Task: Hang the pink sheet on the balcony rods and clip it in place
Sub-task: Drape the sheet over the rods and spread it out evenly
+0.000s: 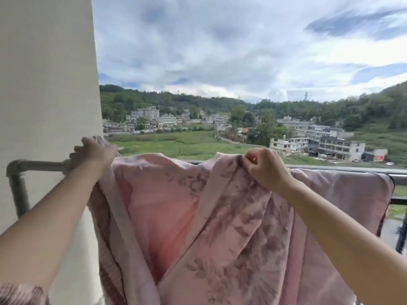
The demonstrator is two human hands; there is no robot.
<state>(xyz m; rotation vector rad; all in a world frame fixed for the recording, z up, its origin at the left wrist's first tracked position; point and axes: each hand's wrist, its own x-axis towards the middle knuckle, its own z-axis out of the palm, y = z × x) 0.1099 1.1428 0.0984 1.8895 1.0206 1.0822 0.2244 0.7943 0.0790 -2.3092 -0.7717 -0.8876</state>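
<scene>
The pink sheet, printed with darker leaf patterns, hangs in folds in front of me. Its right part lies draped over the grey balcony rod. My left hand grips the sheet's upper left edge, raised just above the rod's left end by the wall. My right hand pinches the top edge near the middle, at rod height. Between my hands the edge sags slightly. No clip is visible.
A cream wall column stands at the left, with the rod's elbow joint bending down against it. A second dark rail shows lower right. Beyond the rods are fields, houses and hills far below.
</scene>
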